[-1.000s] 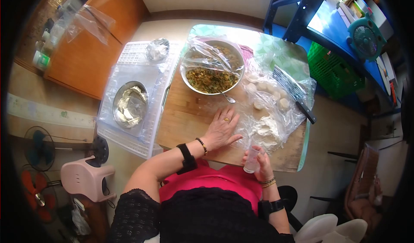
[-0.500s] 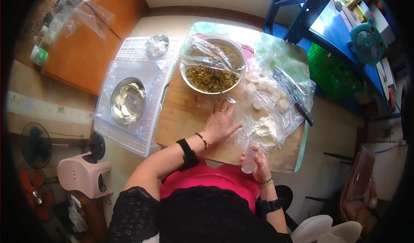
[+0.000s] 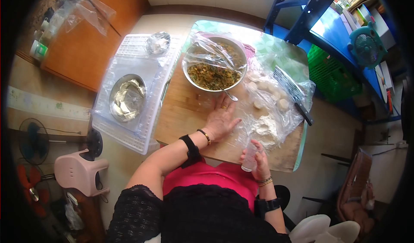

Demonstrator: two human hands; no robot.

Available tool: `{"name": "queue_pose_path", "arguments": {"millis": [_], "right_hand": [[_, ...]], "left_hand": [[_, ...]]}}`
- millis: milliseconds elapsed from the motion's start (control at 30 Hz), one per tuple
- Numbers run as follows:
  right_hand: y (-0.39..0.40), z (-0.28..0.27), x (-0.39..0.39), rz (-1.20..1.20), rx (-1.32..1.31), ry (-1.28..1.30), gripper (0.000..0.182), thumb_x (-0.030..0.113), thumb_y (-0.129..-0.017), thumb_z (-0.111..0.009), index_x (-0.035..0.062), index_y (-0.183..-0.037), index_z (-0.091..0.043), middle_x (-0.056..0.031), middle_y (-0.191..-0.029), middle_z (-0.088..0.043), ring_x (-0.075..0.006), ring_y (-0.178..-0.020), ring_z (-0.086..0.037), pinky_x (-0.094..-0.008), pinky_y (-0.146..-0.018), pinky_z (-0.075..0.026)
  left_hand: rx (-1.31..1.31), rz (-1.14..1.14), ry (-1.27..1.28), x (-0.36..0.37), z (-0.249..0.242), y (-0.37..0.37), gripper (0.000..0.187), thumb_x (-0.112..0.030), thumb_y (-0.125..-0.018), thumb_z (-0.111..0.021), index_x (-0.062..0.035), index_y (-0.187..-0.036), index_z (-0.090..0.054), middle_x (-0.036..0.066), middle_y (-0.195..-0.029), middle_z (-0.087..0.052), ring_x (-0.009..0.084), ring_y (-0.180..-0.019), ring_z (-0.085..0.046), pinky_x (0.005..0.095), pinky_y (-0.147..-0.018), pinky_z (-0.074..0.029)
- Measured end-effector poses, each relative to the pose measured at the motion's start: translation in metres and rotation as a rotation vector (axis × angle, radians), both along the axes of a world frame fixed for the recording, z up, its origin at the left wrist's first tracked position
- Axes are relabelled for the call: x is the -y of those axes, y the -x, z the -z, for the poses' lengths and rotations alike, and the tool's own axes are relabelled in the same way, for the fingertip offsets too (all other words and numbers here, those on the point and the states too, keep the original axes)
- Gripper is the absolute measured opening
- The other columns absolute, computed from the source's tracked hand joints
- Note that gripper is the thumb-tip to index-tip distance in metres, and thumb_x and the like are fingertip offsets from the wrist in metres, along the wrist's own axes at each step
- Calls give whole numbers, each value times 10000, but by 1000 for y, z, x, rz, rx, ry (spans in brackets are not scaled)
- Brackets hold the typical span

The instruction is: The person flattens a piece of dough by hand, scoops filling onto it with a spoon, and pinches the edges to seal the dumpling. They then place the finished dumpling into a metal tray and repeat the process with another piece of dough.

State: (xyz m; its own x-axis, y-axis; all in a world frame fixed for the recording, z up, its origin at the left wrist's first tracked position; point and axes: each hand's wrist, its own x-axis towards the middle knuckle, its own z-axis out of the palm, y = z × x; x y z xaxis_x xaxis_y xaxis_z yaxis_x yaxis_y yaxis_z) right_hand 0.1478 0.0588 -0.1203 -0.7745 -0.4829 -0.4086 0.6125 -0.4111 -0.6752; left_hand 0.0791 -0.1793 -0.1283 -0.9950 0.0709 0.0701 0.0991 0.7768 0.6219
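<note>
My left hand [image 3: 221, 120] lies flat on the wooden board [image 3: 179, 113], fingers apart, just below a large bowl of chopped filling [image 3: 211, 75] with plastic film over part of it. A spoon [image 3: 230, 95] sticks out over the bowl's near rim. At the board's front edge my right hand [image 3: 259, 162] is wrapped round a small clear cup [image 3: 249, 159]. Beyond that hand is a heap of white flour [image 3: 265, 128]. Several round dough pieces [image 3: 282, 104] lie under plastic film, beside a knife [image 3: 303, 112] with a black handle.
To the left, a white rack [image 3: 140, 144] bears a tray with a round metal dish of pale dough pieces [image 3: 127, 100] and a plastic-wrapped bowl [image 3: 158, 43]. A pink stool [image 3: 79, 172] and fans stand at lower left. A green basket [image 3: 330, 77] is at the right.
The view has shifted very slightly. My left hand still rests on the board and my right hand still holds the cup, its fingers a little shifted.
</note>
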Motion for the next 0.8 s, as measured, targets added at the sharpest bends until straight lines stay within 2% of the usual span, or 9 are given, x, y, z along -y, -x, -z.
{"name": "queue_pose_path", "arguments": {"millis": [67,133,467,533,567,633,667,700,800], "right_hand": [[-2,1,-1,3,-4,-2,730,375,-843,-730,104,-1404,-350,-136,-1055,-607,-222,-877,-669,-378,-764,-584],[-1,1,2,-1,-9,8,724,371,-845,-729,105,-1403,-352,-137,-1060,-607,-223,-881,-668,-377,-763,-584],[-3,-4,6,-33,-39,-80,679,285,-859,-722,90,-1403,-365,-136,-1110,-583,-232,-927,-651,-371,-785,-568],[-3,-17,12,-51,-66,-179,674,244,-859,-722,86,-1407,-364,-131,-1131,-577,-226,-945,-645,-356,-796,-560],[-1,-24,18,-111,-257,-363,674,195,-844,-723,80,-1407,-371,-129,-1146,-575,-226,-971,-631,-347,-812,-544],[2,-43,31,-179,-451,-547,676,145,-830,-724,73,-1407,-378,-127,-1161,-574,-227,-998,-617,-339,-828,-528],[7,-55,41,-243,-680,-710,699,131,-800,-740,65,-1401,-389,-134,-1173,-571,-255,-1023,-599,-357,-855,-506],[13,-62,51,-305,-915,-869,722,117,-770,-755,56,-1396,-400,-141,-1185,-568,-284,-1048,-582,-374,-883,-483],[27,-58,84,-352,-1357,-968,759,166,-725,-782,51,-1384,-423,-157,-1197,-554,-341,-1101,-535,-426,-926,-437]], "left_hand": [[59,-12,-123,-1,-3,-4,706,-425,-858,-624,16,-1369,-417,246,-1472,-305,405,-1421,-170,584,-1145,-128],[-153,-14,236,-1,-8,-9,710,-461,-872,-591,44,-1343,-425,263,-1417,-357,440,-1367,-249,542,-1130,-200],[-79,-22,200,0,5,-17,697,-455,-857,-602,16,-1352,-465,228,-1477,-313,391,-1419,-188,566,-1146,-132],[-170,-64,173,2,4,-17,592,-444,-896,-567,-17,-1303,-508,248,-1396,-426,391,-1347,-336,549,-1109,-242],[-172,-66,167,6,2,-16,592,-444,-896,-567,-17,-1303,-508,248,-1396,-426,391,-1347,-336,549,-1109,-242],[5,-223,-337,22,-9,-19,434,-338,-911,-564,-16,-1203,-562,253,-1187,-565,404,-1127,-523,494,-981,-393],[-166,-261,-278,32,-20,-24,263,-193,-909,-548,-6,-1088,-599,232,-993,-619,397,-917,-590,451,-826,-464],[-175,-266,-278,42,-18,-30,263,-193,-909,-548,-6,-1088,-599,232,-993,-619,397,-917,-590,451,-826,-464],[-191,-238,-440,63,-8,-61,197,-65,-889,-526,15,-1046,-614,208,-945,-628,343,-850,-618,412,-753,-491]]}}
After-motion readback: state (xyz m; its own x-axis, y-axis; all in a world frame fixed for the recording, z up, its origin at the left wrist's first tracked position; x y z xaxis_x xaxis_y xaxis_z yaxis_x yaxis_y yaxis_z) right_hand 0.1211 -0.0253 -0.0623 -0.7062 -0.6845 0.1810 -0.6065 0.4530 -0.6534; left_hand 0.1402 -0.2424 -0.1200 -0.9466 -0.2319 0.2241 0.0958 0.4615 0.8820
